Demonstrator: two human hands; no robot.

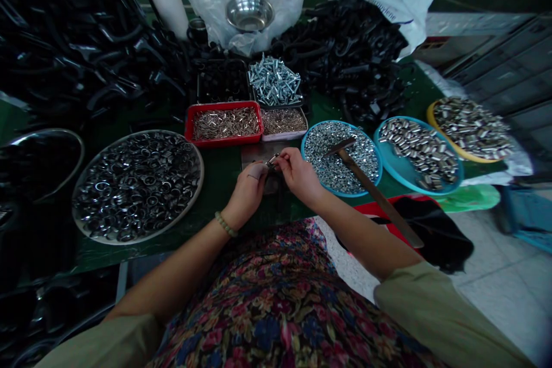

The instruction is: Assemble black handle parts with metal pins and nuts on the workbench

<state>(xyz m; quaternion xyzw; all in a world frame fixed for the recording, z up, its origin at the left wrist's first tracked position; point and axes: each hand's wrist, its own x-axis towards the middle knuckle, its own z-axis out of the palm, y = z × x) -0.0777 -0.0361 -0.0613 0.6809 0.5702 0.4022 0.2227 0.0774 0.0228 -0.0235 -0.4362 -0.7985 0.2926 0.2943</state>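
Workbench seen from above, with the red tray [224, 141] of slender metal pins as the point of reference; the left hand [248, 184], a beaded bracelet [225, 224] at its wrist, lies nearer the wearer than the red tray and slightly to its right, thumb and fingers bent close together around a small metallic piece [271, 161]; the right hand [299, 175], farther to the right of the red tray, meets it there, thumb and forefinger drawn into a narrow pinch at the right end of the same piece; whether those fingertips also hold a second part cannot be told; the piece itself thus sits between the two hands, just nearer the wearer than the red tray's right end; against the red tray's right side stands a pale tray [284, 136] of tiny parts; behind these are bright screws [276, 81] and a dark tray of black parts [222, 83]; to the left of the red tray, a round tray [202, 169] carries many dark, shiny rings [138, 184]; to its right, beyond the pale tray, a blue dish [380, 169] holds small metal parts, with a hammer [379, 196] lying across it, handle toward the wearer; farther right are a second blue dish [399, 169] and a yellow dish [457, 150], both bearing metal cylinders.
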